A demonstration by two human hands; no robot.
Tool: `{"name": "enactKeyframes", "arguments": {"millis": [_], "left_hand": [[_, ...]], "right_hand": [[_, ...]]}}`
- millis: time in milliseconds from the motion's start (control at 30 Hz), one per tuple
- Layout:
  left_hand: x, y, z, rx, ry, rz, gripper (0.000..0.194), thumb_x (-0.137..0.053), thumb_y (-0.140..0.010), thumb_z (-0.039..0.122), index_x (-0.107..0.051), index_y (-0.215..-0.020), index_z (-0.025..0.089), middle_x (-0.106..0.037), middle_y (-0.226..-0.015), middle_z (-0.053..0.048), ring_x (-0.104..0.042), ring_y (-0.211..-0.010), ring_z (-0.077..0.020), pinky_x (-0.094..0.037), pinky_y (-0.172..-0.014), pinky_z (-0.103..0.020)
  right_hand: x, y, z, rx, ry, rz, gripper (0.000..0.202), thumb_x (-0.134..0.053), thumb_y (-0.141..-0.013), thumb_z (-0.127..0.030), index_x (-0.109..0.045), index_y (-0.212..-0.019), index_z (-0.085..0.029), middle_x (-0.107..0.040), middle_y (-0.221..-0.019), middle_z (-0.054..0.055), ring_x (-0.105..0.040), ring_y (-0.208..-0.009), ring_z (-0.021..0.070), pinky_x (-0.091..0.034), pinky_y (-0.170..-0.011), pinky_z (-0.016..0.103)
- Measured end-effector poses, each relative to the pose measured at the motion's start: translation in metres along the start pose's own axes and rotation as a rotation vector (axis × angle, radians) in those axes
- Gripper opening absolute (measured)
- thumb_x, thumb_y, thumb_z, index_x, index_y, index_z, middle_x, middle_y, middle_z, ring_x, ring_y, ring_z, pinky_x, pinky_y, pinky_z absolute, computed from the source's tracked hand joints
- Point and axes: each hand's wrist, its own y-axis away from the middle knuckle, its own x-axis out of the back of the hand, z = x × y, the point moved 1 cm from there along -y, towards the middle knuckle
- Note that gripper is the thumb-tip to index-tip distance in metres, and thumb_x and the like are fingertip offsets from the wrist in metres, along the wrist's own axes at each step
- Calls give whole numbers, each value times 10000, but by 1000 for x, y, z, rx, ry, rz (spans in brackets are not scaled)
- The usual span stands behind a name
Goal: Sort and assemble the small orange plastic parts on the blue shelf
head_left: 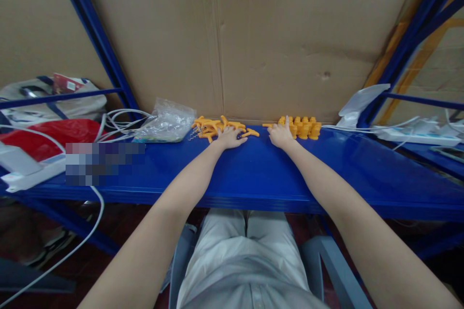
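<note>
On the blue tabletop (253, 169) lies a loose pile of orange T-handled corkscrews (208, 128), thin metal spirals showing at its left side. My left hand (229, 138) rests over the right part of this pile with its fingers spread. One separate orange T-handled corkscrew (251, 133) lies just right of that hand. My right hand (281, 134) has bent fingers around an orange piece (267, 125), whose end pokes out on the left; the rest is hidden. Close against the hand's right side stand several orange pieces (304, 128) in tight rows.
Tall cardboard (261, 43) backs the table between blue posts. A clear plastic bag (168, 119) lies left of the pile. Farther left are white cables (119, 118), a red bag (68, 135) and a white power strip (36, 171). Another power strip (416, 136) lies at right.
</note>
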Motion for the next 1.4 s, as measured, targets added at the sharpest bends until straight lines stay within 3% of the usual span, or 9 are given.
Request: {"name": "enactKeyframes", "arguments": {"millis": [200, 400, 567, 767, 867, 1033, 1233, 1300, 1400], "left_hand": [[1, 0, -1, 13, 12, -33, 667, -428, -974, 634, -464, -1554, 307, -398, -1659, -139, -258, -1562, -403, -141, -1210, -735], [-1, -2, -2, 2, 42, 158, 465, -494, -991, 431, -603, -1423, 298, -564, -1519, -133, -388, -1477, -406, -225, -1188, -733], [2, -6, 3, -151, 43, 272, 304, -514, -952, 269, -755, -1129, 213, -697, -1300, -128, -576, -1297, -343, -442, -1096, -560], [-6, -10, 11, -283, 40, 182, 290, -506, -943, 258, -781, -987, 176, -781, -1082, -116, -710, -1070, -290, -527, -982, -429], [-12, -10, 12, -261, 36, 163, 309, -512, -958, 284, -756, -1100, 158, -762, -1184, -136, -692, -1161, -303, -511, -1032, -430], [-20, -13, 8, -260, 46, 203, 475, -566, -950, 273, -588, -1404, 136, -622, -1454, -180, -556, -1387, -305, -415, -1176, -462], [-9, -10, 5, -313, 62, 496, 604, -500, -968, 249, -401, -1560, 184, -377, -1667, -168, -325, -1555, -315, -205, -1275, -591], [-4, -8, 8, -336, 58, 565, 578, -483, -974, 249, -419, -1548, 227, -407, -1657, -137, -318, -1559, -308, -141, -1284, -619], [-1, -6, 14, -332, 68, 571, 458, -447, -990, 233, -544, -1437, 230, -593, -1507, -127, -468, -1466, -305, -109, -1284, -636]], "right_hand": [[11, 3, -7, -13, -44, -30, 394, -524, -935, -193, -655, -1288, -81, -705, -1232, 232, -689, -1127, 357, -239, -1170, 680], [11, 3, -6, -135, -23, -71, 409, -559, -951, -327, -622, -1278, -91, -735, -1199, 222, -621, -1243, 391, -166, -1174, 707], [13, 3, -5, -148, 10, -113, 382, -546, -953, -308, -648, -1253, -93, -750, -1187, 219, -605, -1253, 397, -150, -1165, 712], [21, 4, -8, -123, -15, -5, 322, -555, -977, -281, -655, -1225, -102, -745, -1174, 222, -634, -1170, 366, -188, -1156, 668], [23, 3, -10, -98, -42, 64, 308, -550, -990, -277, -629, -1238, -111, -739, -1136, 215, -640, -1120, 346, -210, -1142, 637], [25, -1, -9, -73, -102, 232, 260, -467, -1023, -262, -598, -1201, -124, -707, -1095, 206, -635, -1068, 326, -264, -1113, 587], [28, -4, -2, 87, -256, 388, 285, -413, -1016, -237, -593, -1217, -144, -694, -1175, 197, -628, -1134, 323, -299, -1145, 595], [28, -6, -1, 141, -310, 428, 306, -409, -1007, -229, -590, -1238, -146, -685, -1221, 199, -620, -1172, 320, -317, -1154, 592], [25, -7, 2, 229, -360, 446, 313, -415, -988, -206, -594, -1242, -165, -676, -1261, 189, -611, -1202, 311, -341, -1160, 593]]}}
